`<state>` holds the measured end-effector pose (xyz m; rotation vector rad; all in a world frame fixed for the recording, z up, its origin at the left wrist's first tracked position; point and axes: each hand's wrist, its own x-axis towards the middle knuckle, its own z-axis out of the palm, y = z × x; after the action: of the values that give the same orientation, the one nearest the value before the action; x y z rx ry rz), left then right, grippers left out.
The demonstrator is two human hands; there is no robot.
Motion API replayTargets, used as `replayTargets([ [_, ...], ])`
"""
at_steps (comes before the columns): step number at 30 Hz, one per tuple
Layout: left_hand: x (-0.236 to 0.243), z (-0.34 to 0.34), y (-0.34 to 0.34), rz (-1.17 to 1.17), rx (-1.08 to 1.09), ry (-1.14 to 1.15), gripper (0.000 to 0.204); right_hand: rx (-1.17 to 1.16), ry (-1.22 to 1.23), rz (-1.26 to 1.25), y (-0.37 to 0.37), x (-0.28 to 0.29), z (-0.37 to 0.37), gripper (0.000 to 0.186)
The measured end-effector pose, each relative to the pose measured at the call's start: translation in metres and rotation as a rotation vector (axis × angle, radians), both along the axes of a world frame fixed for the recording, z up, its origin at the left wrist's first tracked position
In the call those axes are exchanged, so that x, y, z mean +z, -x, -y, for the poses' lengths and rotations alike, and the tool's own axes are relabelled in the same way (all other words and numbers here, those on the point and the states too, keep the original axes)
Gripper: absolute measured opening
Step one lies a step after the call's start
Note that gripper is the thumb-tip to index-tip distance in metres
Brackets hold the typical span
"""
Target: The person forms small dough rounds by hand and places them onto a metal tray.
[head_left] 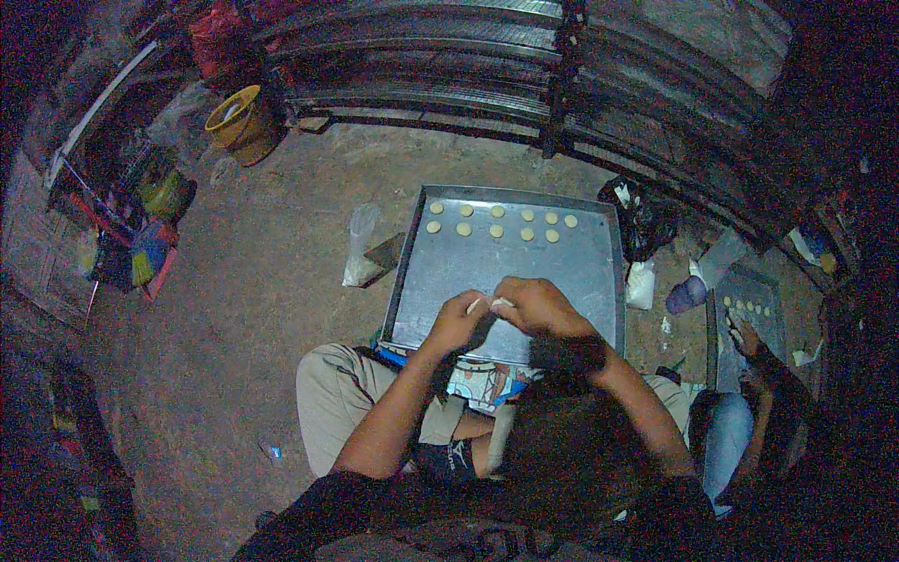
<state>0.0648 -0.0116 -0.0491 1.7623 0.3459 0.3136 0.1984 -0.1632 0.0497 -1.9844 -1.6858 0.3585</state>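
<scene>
Left hand point(454, 325), right hand point(538, 307): each pinched on pale irregular dough-like piece point(503, 303) above grey rectangular metal tray point(449, 272), near side. Probably light, soft; hold edges gently.

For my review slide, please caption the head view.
Left hand and right hand pinch small pale pieces over a metal tray bearing two rows of flat rounds.

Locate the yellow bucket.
In the head view, the yellow bucket is at the upper left, on the floor beside the rack, beyond and left of the large tray.
</scene>
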Motion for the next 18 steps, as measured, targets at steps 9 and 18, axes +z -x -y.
replayTargets([
  [9,0.030,0.018,0.000,0.031,0.153,-0.480,0.028,-0.048,0.046,0.041,-0.005,-0.025,-0.002,0.030],
  [18,-0.037,-0.020,0.001,-0.191,0.186,-0.175,0.029,-0.491,-0.195,-1.332,-0.065,-0.054,0.010,0.027],
])
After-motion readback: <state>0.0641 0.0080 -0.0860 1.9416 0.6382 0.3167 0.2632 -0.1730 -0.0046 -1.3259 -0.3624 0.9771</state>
